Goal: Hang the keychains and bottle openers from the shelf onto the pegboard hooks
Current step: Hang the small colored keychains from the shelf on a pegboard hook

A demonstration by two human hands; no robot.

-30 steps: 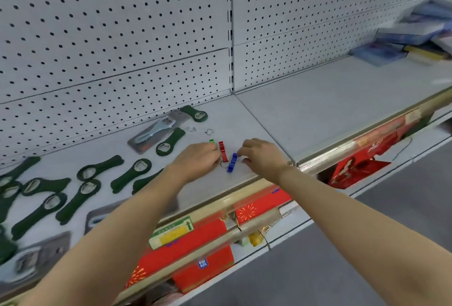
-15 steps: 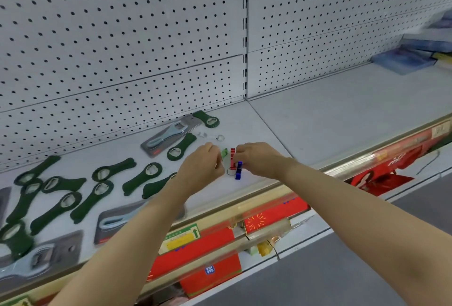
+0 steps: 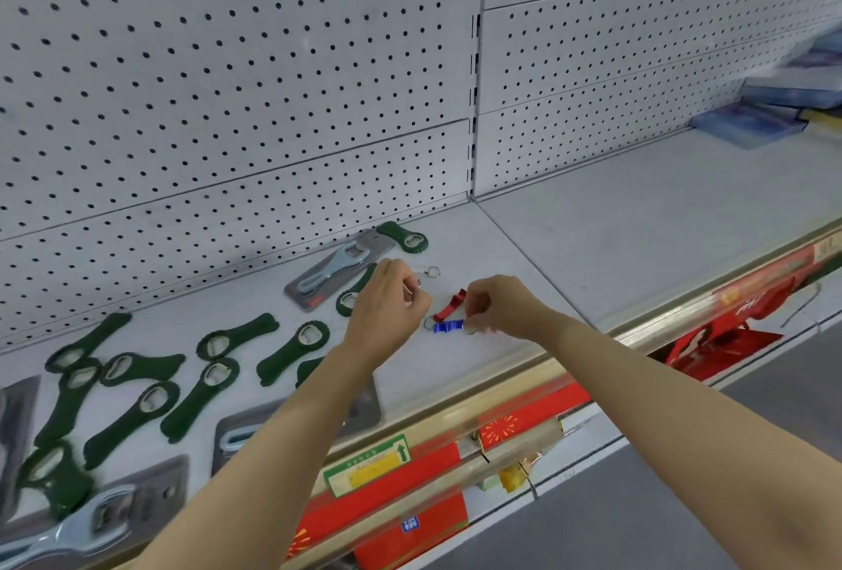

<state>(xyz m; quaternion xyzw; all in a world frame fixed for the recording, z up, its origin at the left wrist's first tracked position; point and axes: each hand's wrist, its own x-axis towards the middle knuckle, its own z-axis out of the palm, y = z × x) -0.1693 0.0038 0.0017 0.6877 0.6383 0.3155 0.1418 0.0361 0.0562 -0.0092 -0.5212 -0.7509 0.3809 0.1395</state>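
Nearest, along the shelf (image 3: 638,223) front, the right hand (image 3: 501,307) pinches the split ring of the blue keychain (image 3: 449,326) between thumb and forefinger, and its fingers also touch the upper end of the red keychain (image 3: 455,301). Both are small glossy anodised metal bars lying on the matte grey shelf, joined to thin wire rings. The rings look close enough to tangle, so lifting one may drag the other and drop it off the front edge.

The left hand (image 3: 387,309) is curled, fingers pressed together on something too small to make out. Beside it lie loose silver rings (image 3: 430,271), easily knocked aside.

Further left are the green bottle openers (image 3: 237,339), flat, matte, paddle-shaped with a round metal-lined mouth, several overlapping; one pulled carelessly could shift the rest. A steel opener on a grey card (image 3: 339,268) lies behind.

Farthest, the white perforated pegboard (image 3: 228,68) shows no hooks here, so I cannot tell where anything will hang.
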